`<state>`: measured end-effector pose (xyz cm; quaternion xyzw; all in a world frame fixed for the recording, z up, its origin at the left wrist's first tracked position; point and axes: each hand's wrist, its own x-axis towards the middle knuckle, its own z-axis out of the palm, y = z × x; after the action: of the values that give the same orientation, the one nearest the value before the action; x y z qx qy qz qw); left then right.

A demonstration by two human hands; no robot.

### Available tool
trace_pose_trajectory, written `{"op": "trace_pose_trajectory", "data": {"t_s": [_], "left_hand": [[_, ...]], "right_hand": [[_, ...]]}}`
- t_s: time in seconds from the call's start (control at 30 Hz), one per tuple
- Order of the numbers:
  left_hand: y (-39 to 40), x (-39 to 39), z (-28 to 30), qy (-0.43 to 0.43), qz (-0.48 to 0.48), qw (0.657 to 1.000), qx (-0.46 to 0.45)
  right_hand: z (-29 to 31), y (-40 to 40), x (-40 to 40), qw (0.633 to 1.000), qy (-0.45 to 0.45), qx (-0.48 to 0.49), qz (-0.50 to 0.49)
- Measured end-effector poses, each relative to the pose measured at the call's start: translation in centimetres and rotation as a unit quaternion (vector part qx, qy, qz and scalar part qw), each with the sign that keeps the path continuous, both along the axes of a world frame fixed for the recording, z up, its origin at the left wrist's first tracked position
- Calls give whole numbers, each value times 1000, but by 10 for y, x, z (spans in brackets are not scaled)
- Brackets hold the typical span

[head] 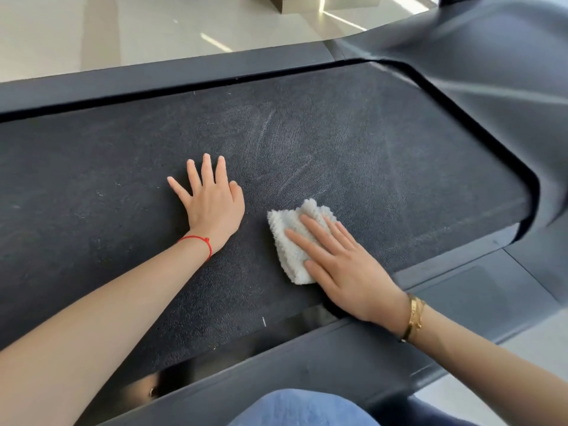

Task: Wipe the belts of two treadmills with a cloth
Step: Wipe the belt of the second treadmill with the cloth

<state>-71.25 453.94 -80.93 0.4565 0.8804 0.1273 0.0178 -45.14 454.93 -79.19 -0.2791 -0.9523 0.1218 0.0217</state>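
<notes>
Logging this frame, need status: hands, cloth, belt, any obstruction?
Left hand flat on belt, empty. Right hand pressing white cloth flat to belt, fingers extended. Pale streaks ahead of cloth. Nothing in the way.

Beyond the far edge of the machine lies a pale, glossy tiled floor (129, 29), cream to light beige, with broad bands of slightly warmer tone running away from the viewer. Bright streaks of light (344, 21) slant across the tiles at the upper right, and a shorter one (215, 43) gleams nearer the middle, as from strong daylight. At the top edge stands the lower corner of a brown box-like piece of furniture (278, 3), resting on the floor, with a lighter face turned to the right. More of the same pale floor (534, 339) shows at the lower right. No wall or window can be made out.
</notes>
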Motion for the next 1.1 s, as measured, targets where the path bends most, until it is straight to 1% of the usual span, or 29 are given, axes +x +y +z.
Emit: {"op": "trace_pose_trajectory", "data": {"t_s": [0.17,0.23,0.27,0.33,0.43,0.5,0.6,0.77,0.87,0.93,1.03,1.1], "left_hand": [[23,31,3,10,-24,1000,3],[32,41,2,4,-19,1000,2],[37,45,1,1,-18,1000,2],[43,51,1,-1,-17,1000,3],[51,58,1,-6,-12,1000,2],[52,61,-1,-10,-4,1000,0],[51,61,-6,2,4,1000,-9],[53,62,-8,16,11,1000,-7],[53,63,-9,21,17,1000,-7],[52,63,-10,25,19,999,-10],[52,62,-11,26,20,999,-19],[52,62,-11,30,20,999,-24]], "right_hand": [[1,61,43,991,0,4,-136],[3,81,45,981,1,-6,-194],[3,85,42,978,0,-7,-206],[3,79,32,985,-3,0,-172],[0,56,19,999,-7,2,-41],[-1,58,19,1000,-2,-5,1],[-3,91,23,1000,11,12,-2],[-8,190,-4,992,12,34,-121],[-6,225,-42,985,11,-1,-170],[-8,220,-69,990,12,1,-139],[-10,193,-93,1000,19,2,-23],[-12,192,-92,999,27,-1,27]]}}
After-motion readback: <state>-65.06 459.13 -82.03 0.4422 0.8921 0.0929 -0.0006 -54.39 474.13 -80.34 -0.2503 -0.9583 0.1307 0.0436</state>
